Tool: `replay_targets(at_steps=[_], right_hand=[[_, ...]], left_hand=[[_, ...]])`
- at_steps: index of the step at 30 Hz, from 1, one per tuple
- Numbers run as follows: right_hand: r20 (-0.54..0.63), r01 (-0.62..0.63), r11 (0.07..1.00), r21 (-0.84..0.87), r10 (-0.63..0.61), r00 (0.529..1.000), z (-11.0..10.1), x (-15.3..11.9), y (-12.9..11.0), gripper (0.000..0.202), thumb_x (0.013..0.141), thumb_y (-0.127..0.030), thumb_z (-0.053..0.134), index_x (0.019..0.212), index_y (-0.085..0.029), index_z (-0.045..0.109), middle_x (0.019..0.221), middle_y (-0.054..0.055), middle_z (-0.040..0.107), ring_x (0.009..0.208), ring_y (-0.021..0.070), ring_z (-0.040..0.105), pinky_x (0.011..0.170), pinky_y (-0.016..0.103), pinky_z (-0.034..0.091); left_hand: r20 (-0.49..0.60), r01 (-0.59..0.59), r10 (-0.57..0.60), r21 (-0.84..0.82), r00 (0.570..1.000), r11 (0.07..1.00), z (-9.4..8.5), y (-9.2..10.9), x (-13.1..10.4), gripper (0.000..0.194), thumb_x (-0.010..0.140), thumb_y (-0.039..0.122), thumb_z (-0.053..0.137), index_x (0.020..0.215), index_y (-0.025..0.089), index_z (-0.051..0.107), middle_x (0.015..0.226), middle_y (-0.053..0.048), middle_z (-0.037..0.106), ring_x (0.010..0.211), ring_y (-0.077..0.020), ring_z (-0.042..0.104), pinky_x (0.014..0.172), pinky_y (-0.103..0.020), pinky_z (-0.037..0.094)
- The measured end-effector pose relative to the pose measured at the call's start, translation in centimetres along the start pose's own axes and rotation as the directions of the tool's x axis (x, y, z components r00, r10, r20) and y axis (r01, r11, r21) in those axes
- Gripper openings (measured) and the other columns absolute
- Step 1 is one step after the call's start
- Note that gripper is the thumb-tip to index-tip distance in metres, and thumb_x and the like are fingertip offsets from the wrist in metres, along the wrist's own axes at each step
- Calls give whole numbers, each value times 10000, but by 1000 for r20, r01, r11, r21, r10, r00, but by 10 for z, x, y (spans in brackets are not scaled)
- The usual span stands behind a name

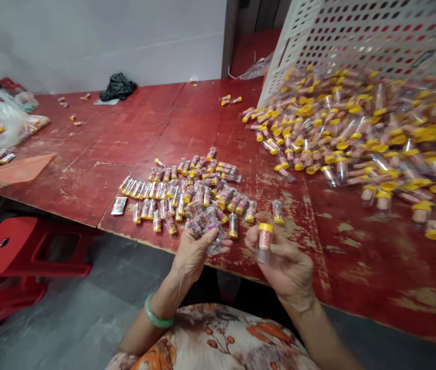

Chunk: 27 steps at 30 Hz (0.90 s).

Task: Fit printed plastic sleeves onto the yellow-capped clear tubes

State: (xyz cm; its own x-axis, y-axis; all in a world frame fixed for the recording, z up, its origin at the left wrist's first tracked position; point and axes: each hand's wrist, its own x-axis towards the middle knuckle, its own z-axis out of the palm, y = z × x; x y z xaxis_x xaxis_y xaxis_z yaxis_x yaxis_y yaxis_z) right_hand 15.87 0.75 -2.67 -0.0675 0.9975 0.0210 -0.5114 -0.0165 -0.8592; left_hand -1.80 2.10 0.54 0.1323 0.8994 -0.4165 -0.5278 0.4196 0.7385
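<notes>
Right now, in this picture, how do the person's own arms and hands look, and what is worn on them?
The left hand and the right hand wear no gloves, and no sleeve reaches them. A smooth, rounded, pale green bracelet circles the left forearm; none shows on the right forearm.

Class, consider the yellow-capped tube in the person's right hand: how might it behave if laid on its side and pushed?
The yellow-capped tube would probably roll, since its body looks round. It seems likely to feel stiff: its sides look straight in the grip of the right hand. Its clear wall suggests smooth plastic, perhaps slightly slippery.
</notes>
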Motion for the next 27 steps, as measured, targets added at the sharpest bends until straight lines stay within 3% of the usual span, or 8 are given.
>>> replay_targets(at_steps=[4,7,10,13,18,23,27], right_hand=[[-29,-143,987,76,146,989,2,-10,-7,214,625,-242,629,830,-185,601,764,24,552,559,98,481,460,214,409],[-114,-219,975,-39,213,970,10,-19,-14,196,653,-299,691,785,-180,609,619,-20,507,462,68,413,386,176,330],[-191,-198,942,-270,149,970,19,-26,-12,251,676,-365,722,832,-180,655,628,-10,569,502,96,504,446,204,429],[-180,-124,908,-401,54,982,23,-27,-8,217,688,-370,717,788,-181,677,674,5,635,561,125,580,538,238,493],[-145,-114,893,-435,56,988,19,-23,-10,164,713,-318,663,626,-179,653,517,-23,590,482,116,552,500,227,464],[-123,-177,872,-456,135,983,8,-22,-16,177,710,-319,655,606,-178,632,485,-28,574,459,114,525,471,225,444],[-132,-33,839,-543,-47,990,-8,-34,-25,150,770,-333,646,799,-187,647,705,-1,636,623,126,577,570,229,470]], left_hand=[[-53,-23,25,39,998,999,7,-7,-1,299,566,251,836,777,110,679,656,-49,699,557,-179,670,532,-256,534],[-68,-48,52,57,996,997,13,-12,-3,304,534,225,850,774,120,696,666,-37,705,552,-154,656,561,-250,528],[-46,-97,99,52,994,994,16,-19,-5,339,520,183,851,826,137,714,756,-36,726,637,-149,662,654,-261,533],[-4,-84,85,73,996,994,16,-25,-7,331,539,171,841,842,125,717,785,-47,729,685,-157,663,685,-268,529],[52,13,-18,96,998,995,17,-28,-11,284,581,226,824,811,108,705,718,-49,712,582,-151,643,602,-280,535],[-24,66,-65,70,998,995,20,-24,-12,340,582,224,821,882,125,694,776,-43,716,610,-164,653,580,-297,549],[-82,50,-53,-33,995,998,22,-21,-7,413,554,174,832,942,155,692,832,-26,725,659,-152,663,606,-267,550]])
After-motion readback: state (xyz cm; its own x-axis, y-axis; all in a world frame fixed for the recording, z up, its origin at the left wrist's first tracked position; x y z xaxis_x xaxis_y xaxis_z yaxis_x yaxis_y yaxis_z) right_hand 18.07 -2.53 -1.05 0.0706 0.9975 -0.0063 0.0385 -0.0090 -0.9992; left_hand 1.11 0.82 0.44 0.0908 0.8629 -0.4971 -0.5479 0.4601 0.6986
